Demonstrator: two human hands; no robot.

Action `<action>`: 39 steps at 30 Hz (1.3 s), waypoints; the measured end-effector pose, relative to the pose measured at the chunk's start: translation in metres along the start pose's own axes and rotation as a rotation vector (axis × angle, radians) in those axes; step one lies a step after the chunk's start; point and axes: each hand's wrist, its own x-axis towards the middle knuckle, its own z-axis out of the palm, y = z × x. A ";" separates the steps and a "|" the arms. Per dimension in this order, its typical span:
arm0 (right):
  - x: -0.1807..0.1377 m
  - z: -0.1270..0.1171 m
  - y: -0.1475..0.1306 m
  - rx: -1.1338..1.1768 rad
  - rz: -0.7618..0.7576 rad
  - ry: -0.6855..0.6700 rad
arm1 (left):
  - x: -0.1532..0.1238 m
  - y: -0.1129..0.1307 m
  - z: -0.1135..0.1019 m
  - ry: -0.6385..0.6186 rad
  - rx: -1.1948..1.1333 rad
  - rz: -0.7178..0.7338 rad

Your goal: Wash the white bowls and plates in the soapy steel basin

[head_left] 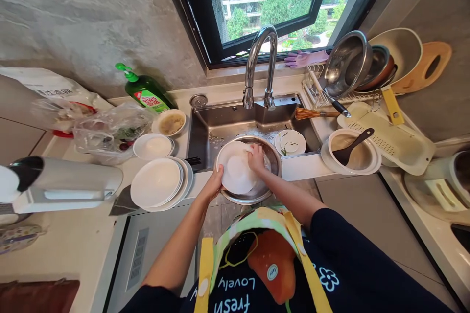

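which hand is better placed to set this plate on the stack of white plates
Left, probably: the left hand holds the rim of the white plate on the side nearer the stacked white plates. The right hand lies on the plate's far side, above the stainless steel basin.

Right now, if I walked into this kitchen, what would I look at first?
You'd first see the left hand gripping a white plate, with the right hand on it, above a steel basin in the sink. Behind them rises a tall shiny faucet before the window. A bright green dish soap bottle stands farther left on the counter.
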 end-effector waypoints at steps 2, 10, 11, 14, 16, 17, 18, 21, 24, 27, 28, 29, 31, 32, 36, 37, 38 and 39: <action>0.003 0.002 -0.005 0.121 -0.055 0.005 | -0.002 0.001 -0.001 -0.027 0.002 -0.004; -0.014 0.006 -0.042 0.456 -0.409 -0.146 | -0.010 0.001 0.006 -0.123 0.030 -0.056; -0.018 0.005 -0.045 0.473 -0.448 -0.199 | -0.009 0.000 0.005 -0.125 0.022 -0.057; -0.033 0.002 -0.048 0.482 -0.516 -0.350 | -0.007 0.000 0.000 -0.119 -0.010 -0.032; -0.042 0.002 -0.043 0.465 -0.503 -0.421 | -0.007 0.001 -0.003 -0.127 -0.039 -0.005; -0.045 0.001 -0.039 0.446 -0.486 -0.451 | -0.007 0.002 -0.004 -0.133 -0.055 0.009; -0.048 0.001 -0.034 0.414 -0.466 -0.481 | -0.007 0.002 -0.004 -0.139 -0.071 0.021; -0.051 -0.003 -0.015 0.204 -0.411 -0.552 | -0.008 0.002 -0.004 -0.136 -0.103 0.052; -0.050 -0.010 0.003 -0.096 -0.328 -0.559 | -0.008 0.001 -0.002 -0.122 -0.090 0.069; -0.044 -0.014 0.013 -0.289 -0.196 -0.490 | -0.008 0.002 0.001 -0.113 -0.067 0.067; -0.041 -0.013 0.013 -0.321 -0.142 -0.444 | -0.008 0.002 0.002 -0.107 -0.063 0.059; -0.038 -0.011 0.012 -0.337 -0.092 -0.394 | -0.008 0.003 0.002 -0.102 -0.059 0.048; -0.030 -0.006 0.007 -0.316 -0.030 -0.301 | -0.007 0.003 0.003 -0.094 -0.051 0.027; -0.026 -0.002 0.003 -0.276 -0.033 -0.264 | -0.007 0.003 0.004 -0.097 -0.046 0.018; -0.020 0.010 -0.014 0.022 -0.223 -0.189 | -0.005 -0.002 0.006 -0.115 -0.049 -0.003; -0.022 0.011 -0.017 0.099 -0.282 -0.191 | -0.005 -0.003 0.006 -0.116 -0.058 -0.002; -0.024 0.012 -0.019 0.163 -0.338 -0.208 | -0.005 -0.004 0.006 -0.114 -0.070 0.003; -0.026 0.012 -0.020 0.212 -0.388 -0.237 | -0.005 -0.005 0.007 -0.109 -0.085 0.014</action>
